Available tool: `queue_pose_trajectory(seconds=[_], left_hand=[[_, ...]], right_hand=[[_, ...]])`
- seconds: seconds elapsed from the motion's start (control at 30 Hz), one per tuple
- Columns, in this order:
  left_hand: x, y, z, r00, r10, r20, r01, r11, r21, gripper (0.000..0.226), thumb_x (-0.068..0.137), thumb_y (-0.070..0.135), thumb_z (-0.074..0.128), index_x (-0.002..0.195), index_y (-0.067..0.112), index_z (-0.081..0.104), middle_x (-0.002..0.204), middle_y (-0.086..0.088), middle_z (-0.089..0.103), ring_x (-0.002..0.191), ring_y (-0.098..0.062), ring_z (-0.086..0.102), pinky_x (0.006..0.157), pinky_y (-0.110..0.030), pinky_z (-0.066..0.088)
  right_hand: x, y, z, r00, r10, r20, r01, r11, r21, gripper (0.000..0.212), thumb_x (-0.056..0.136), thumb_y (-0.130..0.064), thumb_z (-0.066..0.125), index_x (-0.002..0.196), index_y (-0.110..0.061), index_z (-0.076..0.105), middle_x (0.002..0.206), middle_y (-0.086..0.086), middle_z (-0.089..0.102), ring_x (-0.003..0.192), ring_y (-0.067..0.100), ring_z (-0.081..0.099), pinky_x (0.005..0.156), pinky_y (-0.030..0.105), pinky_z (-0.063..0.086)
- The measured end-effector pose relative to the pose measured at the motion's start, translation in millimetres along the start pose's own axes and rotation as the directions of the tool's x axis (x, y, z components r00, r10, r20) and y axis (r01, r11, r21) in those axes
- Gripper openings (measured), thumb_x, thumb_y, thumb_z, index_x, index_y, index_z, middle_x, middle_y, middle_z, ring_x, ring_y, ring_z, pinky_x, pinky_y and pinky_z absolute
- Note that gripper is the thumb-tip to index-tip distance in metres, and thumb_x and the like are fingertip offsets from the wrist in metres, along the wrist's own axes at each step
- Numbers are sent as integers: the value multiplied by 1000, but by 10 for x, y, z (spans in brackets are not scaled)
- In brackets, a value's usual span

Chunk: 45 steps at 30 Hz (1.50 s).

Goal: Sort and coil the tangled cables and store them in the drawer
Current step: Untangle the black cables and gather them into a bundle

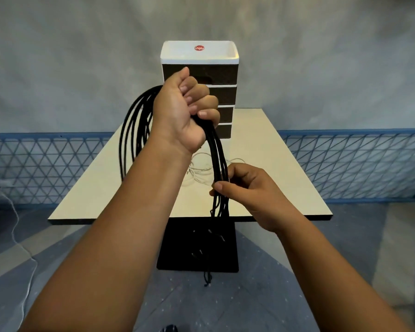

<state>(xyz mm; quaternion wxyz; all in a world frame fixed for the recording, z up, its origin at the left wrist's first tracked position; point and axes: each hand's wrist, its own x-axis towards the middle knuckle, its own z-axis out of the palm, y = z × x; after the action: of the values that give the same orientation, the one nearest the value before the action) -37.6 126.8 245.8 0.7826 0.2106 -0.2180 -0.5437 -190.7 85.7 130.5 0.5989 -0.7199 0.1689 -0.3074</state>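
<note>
Above the cream table point(268, 149), your left hand point(185, 109) fists the limp black cable coil point(132, 130) while your right hand point(247, 188) pinches its springy strands.

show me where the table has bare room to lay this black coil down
Bare patches of the table: the right side, between the drawer unit and the near edge, and the left strip beside the left hand and its black cables. Crowded: the middle, where the white cables lie, behind the right hand.

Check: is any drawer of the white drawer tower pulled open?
No; every dark drawer front on the white drawer tower sits flush and closed.
</note>
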Motion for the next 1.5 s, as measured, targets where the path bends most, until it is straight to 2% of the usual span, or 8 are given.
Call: queue_pose_trajectory(seconds=[0.2, 0.37, 0.47, 0.57, 0.7, 0.87, 1.2, 1.5], left_hand=[[177, 193, 70, 995, 93, -29, -96, 986, -135, 45, 101, 26, 39, 57, 22, 31, 45, 8, 25, 35, -6, 21, 34, -18, 18], [257, 553, 189, 982, 189, -21, -189, 962, -199, 43, 95, 15, 38, 52, 19, 33, 44, 7, 26, 35, -7, 20, 34, -15, 18], [319, 672, 227, 978, 209, -28, -210, 961, -180, 43, 93, 12, 36, 50, 19, 33, 44, 7, 25, 35, -7, 19, 34, -14, 18], [387, 682, 221, 980, 193, -43, -198, 965, -174, 47, 96, 15, 35, 49, 20, 33, 43, 7, 24, 34, -7, 19, 34, -14, 17], [428, 591, 245, 986, 158, -46, -164, 966, -199, 43, 96, 15, 34, 54, 21, 29, 42, 7, 23, 32, -7, 19, 34, -13, 17], [434, 521, 312, 989, 140, -56, -149, 967, -207, 39, 94, 14, 34, 56, 22, 28, 42, 7, 24, 32, -7, 19, 33, -13, 18], [449, 649, 396, 969, 195, -154, -209, 975, -76, 39, 95, 15, 32, 57, 22, 27, 42, 7, 22, 32, -9, 17, 34, -14, 17], [480, 729, 318, 955, 232, -185, -258, 957, -131, 37, 92, 10, 30, 57, 20, 27, 42, 6, 24, 31, -9, 18, 33, -14, 18]], right_hand=[[-164, 471, 24, 987, 137, 84, -101, 935, -341, 9, 88, -23, 72, 93, -17, 66, 102, -11, 64, 94, -2, 64, 86, 16, 48], [-528, 1344, -46, 902, 421, 94, -353, 846, -399, 34, 85, -58, 63, 81, -25, 72, 115, -9, 63, 115, 4, 58, 106, 45, 43], [-553, 1331, -96, 841, 534, 90, -466, 798, -382, 14, 91, -33, 67, 86, -21, 71, 114, -1, 68, 113, 9, 60, 105, 42, 45], [-387, 1038, -165, 877, 477, 52, -415, 809, -417, 29, 78, -40, 79, 100, -26, 67, 115, -7, 63, 111, 9, 58, 97, 34, 49], [5, 261, -38, 975, 112, -193, -159, 955, -249, 45, 76, -46, 77, 111, -26, 56, 120, -11, 58, 111, 6, 58, 93, 30, 50], [296, -121, 231, 992, -37, -120, 6, 968, -251, 10, 90, -20, 68, 100, -23, 66, 93, -4, 70, 82, 12, 66, 78, 33, 55], [243, 474, 182, 978, 171, -119, -187, 972, -141, 18, 91, -19, 66, 74, -14, 66, 67, -2, 59, 66, 12, 53, 71, 36, 41], [114, 1091, 63, 918, 396, -10, -359, 820, -447, 15, 83, -24, 73, 83, -10, 71, 83, 12, 72, 80, 24, 69, 78, 41, 54]])
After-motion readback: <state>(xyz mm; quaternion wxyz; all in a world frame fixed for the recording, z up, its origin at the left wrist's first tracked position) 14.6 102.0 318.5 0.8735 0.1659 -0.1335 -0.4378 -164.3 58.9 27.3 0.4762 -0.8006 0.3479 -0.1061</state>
